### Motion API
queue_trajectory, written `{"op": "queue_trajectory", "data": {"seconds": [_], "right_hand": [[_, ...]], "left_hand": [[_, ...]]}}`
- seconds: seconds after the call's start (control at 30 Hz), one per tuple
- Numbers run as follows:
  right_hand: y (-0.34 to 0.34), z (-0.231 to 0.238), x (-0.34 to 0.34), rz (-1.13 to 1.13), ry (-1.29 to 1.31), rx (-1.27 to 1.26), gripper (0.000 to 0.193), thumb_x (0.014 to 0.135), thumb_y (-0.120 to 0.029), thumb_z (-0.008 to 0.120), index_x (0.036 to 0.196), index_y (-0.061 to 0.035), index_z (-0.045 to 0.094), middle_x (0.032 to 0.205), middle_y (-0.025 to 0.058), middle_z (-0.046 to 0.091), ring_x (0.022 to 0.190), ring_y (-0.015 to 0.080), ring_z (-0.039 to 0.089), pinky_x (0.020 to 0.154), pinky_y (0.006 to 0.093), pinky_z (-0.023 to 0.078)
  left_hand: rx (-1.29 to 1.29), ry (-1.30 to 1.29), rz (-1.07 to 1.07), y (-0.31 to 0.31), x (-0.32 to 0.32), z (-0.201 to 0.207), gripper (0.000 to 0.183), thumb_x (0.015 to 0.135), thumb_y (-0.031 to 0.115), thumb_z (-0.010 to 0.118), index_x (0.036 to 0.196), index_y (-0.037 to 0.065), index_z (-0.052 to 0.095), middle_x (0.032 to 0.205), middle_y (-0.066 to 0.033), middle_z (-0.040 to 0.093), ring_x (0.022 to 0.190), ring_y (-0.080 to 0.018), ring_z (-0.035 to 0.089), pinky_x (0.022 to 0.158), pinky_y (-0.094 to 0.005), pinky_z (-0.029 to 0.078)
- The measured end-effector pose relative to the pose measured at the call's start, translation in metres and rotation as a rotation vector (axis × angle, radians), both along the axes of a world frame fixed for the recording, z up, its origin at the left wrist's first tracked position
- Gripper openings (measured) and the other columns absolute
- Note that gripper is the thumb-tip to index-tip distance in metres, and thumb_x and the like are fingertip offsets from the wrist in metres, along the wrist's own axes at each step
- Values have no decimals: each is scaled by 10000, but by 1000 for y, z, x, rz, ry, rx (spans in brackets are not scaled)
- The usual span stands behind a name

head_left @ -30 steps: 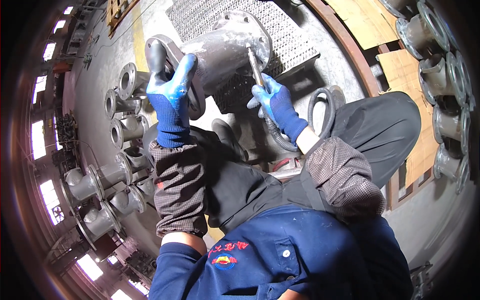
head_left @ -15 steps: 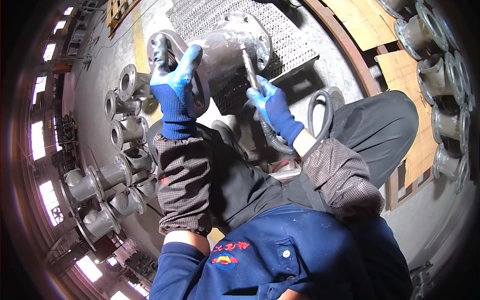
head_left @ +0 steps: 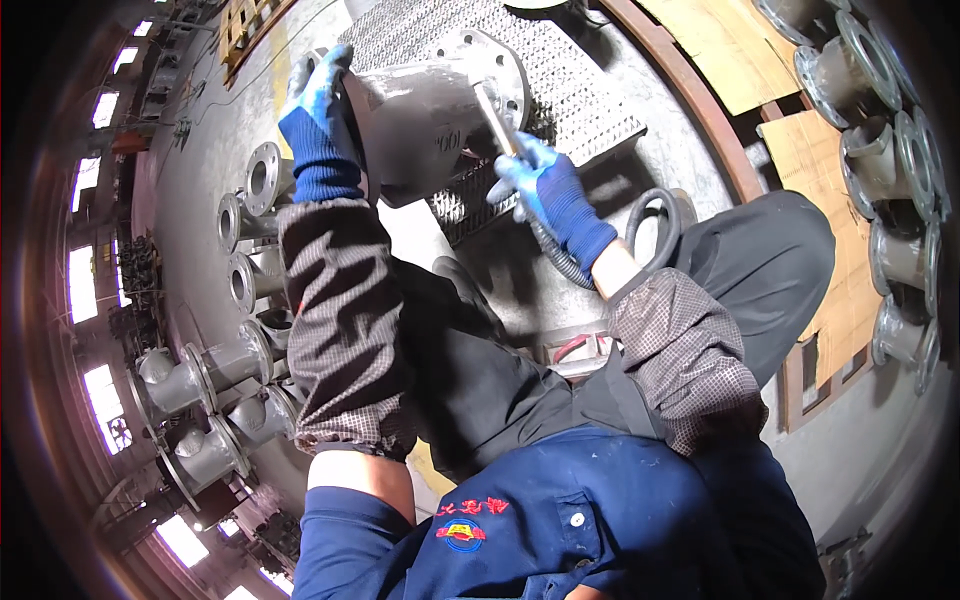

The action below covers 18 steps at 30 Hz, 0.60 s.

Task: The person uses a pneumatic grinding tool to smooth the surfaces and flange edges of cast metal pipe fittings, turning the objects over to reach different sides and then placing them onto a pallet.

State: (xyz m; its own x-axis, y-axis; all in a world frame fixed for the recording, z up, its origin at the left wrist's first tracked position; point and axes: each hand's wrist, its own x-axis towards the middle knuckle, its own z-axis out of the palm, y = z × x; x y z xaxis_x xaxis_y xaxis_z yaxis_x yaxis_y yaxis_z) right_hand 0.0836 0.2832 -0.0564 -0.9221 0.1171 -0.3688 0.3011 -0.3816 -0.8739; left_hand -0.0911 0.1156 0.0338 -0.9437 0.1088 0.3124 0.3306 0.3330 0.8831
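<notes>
A grey flanged pipe fitting (head_left: 415, 125) lies on its side on a patterned metal grating ahead of me. My left hand (head_left: 322, 115), in a blue glove, grips the rim of its left flange, thumb and fingers on either side of the edge. In my right hand (head_left: 550, 190), also gloved, is a slim metal hand tool (head_left: 497, 120) with a rod-like front. Its tip rests at or very close to the pipe beside the right flange (head_left: 500, 80); contact is hard to tell. A ribbed grey hose (head_left: 562, 255) runs by that hand.
The grating (head_left: 590, 110) stands on a concrete floor. Several flanged fittings (head_left: 235, 362) are grouped at left. More fittings (head_left: 890, 165) line the right, beside cardboard sheets (head_left: 820, 215) and a rusty steel beam (head_left: 690, 90). My bent knee (head_left: 780, 240) is at right.
The pipe fitting has rolled and shifted slightly left, bringing a dark marking into view. My left hand moved up and left with its flange. My right hand rose slightly, the tool still near the right flange.
</notes>
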Motion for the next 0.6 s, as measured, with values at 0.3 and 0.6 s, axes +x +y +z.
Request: {"op": "queue_trajectory", "data": {"seconds": [0.3, 0.6], "right_hand": [[-41, 0, -18, 153, 95, -44, 447, 858, -103, 540, 1269, 41, 440, 775, 82, 637, 553, 88, 587, 460, 237, 446], [-3, 94, -35, -28, 302, -102, 362, 798, -108, 683, 1119, -7, 549, 797, 26, 607, 569, 54, 526, 422, 168, 404]], "left_hand": [[496, -228, 87, -1, -15, 22, 230, 789, 198, 665, 956, 39, 675, 858, -35, 618, 769, -123, 556, 685, -230, 447], [-333, 243, 17, -12, 64, 25, 415, 862, 251, 579, 1196, 9, 532, 1102, -157, 582, 993, -217, 562, 822, -298, 453]]}}
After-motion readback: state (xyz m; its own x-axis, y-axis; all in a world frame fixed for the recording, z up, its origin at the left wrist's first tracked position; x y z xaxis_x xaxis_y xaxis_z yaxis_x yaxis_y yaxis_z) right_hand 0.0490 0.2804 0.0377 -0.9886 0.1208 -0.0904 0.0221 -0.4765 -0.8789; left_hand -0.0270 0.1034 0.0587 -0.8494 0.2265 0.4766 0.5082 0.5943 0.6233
